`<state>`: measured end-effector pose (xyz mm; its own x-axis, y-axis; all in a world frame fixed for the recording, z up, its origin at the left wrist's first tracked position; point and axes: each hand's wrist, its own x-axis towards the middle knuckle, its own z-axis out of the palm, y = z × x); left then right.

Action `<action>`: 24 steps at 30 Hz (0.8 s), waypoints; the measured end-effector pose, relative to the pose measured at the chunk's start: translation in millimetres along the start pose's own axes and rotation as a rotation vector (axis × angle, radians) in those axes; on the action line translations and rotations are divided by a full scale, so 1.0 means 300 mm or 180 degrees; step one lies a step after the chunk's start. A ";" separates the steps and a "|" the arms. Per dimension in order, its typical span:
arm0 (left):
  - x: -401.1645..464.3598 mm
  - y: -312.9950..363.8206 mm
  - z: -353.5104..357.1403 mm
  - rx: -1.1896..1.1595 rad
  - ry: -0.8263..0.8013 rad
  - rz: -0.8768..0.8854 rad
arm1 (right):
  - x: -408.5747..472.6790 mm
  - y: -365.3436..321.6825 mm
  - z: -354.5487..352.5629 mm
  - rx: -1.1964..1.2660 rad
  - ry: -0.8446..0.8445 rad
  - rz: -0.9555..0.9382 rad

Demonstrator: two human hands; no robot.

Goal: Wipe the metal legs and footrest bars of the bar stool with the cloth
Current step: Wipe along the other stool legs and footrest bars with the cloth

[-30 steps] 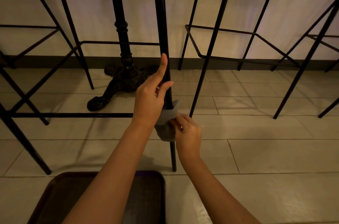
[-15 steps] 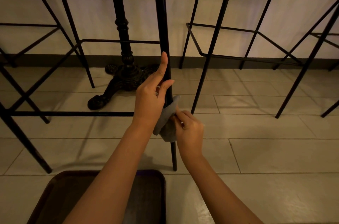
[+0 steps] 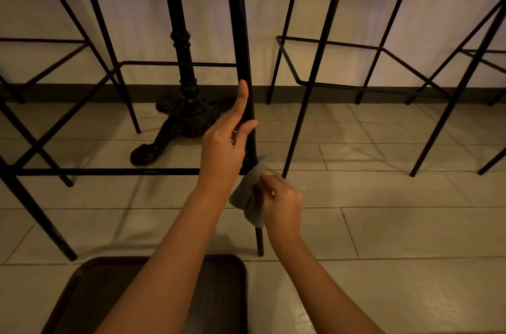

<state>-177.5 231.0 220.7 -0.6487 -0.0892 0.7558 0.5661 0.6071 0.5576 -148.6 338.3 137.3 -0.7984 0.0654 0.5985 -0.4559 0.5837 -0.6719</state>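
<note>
A: Where is the cloth (image 3: pixel 250 196)?

B: Bunched round the lower part of the nearest stool leg (image 3: pixel 241 40), just below the point where the footrest bar (image 3: pixel 109 171) meets it. The right hand (image 3: pixel 282 202) pinches it from the right side, fingers curled into the grey fabric, pressing it against the metal.

A: And the left hand (image 3: pixel 226 142)?

B: Directly above the cloth, on the same leg. Its forefinger lies straight up along the bar, the thumb hooks across the front of it, and the other fingers wrap behind. So it grips the leg, with the heel of the palm almost touching the top edge of the cloth.

A: Does the leg show below the cloth?

B: Yes, a short dark stretch runs down to the tiled floor (image 3: pixel 383 235), ending just beside the corner of a dark tray (image 3: pixel 90 292) at the bottom of the view.

A: Anything else near?

B: An ornate black table pedestal (image 3: pixel 180 103) stands behind the left hand, and another stool (image 3: pixel 325 40) stands to the right, well apart from both hands.
</note>
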 end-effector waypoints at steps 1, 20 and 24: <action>0.000 0.001 0.000 0.0000 0.0003 -0.0022 | 0.002 -0.005 0.000 0.0014 0.0010 0.0037; -0.006 -0.012 0.016 -0.0031 0.0118 0.0132 | -0.034 -0.012 -0.019 -0.0187 -0.0305 -0.0385; -0.009 -0.010 0.017 -0.0033 0.0141 0.0114 | -0.022 -0.012 -0.009 -0.0015 -0.0200 -0.0237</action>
<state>-180.0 233.4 215.2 -0.6049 -0.1026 0.7897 0.5940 0.6023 0.5332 -140.6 337.9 137.0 -0.7856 -0.0291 0.6181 -0.5131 0.5889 -0.6244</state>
